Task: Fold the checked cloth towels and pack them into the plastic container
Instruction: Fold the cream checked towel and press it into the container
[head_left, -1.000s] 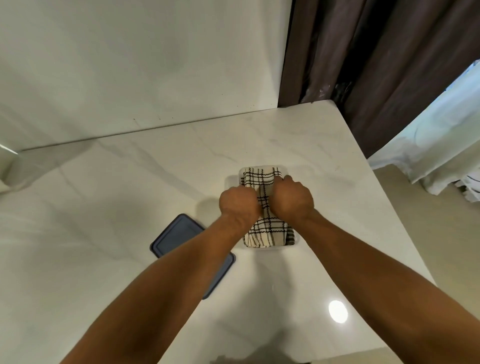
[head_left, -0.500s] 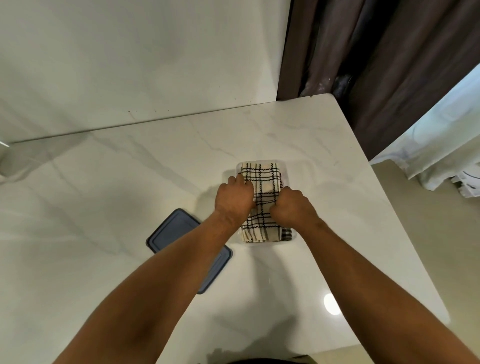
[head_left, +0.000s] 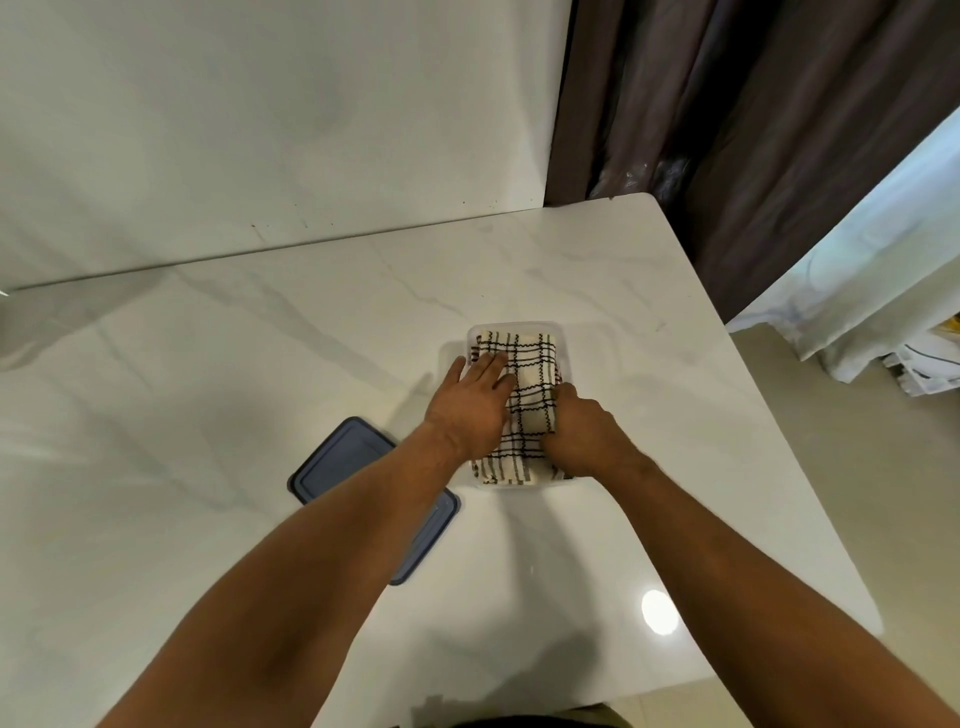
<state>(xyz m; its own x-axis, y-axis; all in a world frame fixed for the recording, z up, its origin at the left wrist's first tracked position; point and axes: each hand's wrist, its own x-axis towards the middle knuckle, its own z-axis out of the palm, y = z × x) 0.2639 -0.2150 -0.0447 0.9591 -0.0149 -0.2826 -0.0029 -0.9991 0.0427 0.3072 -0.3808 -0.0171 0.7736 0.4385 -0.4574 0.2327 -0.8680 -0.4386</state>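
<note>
You are at the packing step, and by the look of it near the end. A folded cream cloth towel with black checks (head_left: 531, 387) already lies inside the clear rectangular plastic container (head_left: 514, 326) and fills it from end to end. The container stands on the white marble bench (head_left: 234, 374), toward its right edge and about midway between the far and near edges. No loose towel shows anywhere else on the bench.

Your left grip (head_left: 470, 410) is wide, with the fingers straight and the palm down. It rests flat on the left half of the towel, and the thumb reaches out over the container's left wall. Your right grip (head_left: 584, 436) is narrow, with the knuckles up and the fingers curled down against the towel's right edge. The fingertips are hidden, so I cannot tell whether they pinch the cloth or only push it. Both forearms reach in from the near edge and angle toward each other over the container.

The next move likely calls for tucking the right edge below the rim, so that the cloth sits level. A dark blue rectangular plastic lid (head_left: 337, 462) lies just beside the container on its near left, partly under your left forearm. It is off the container and within easy reach for closing.
</note>
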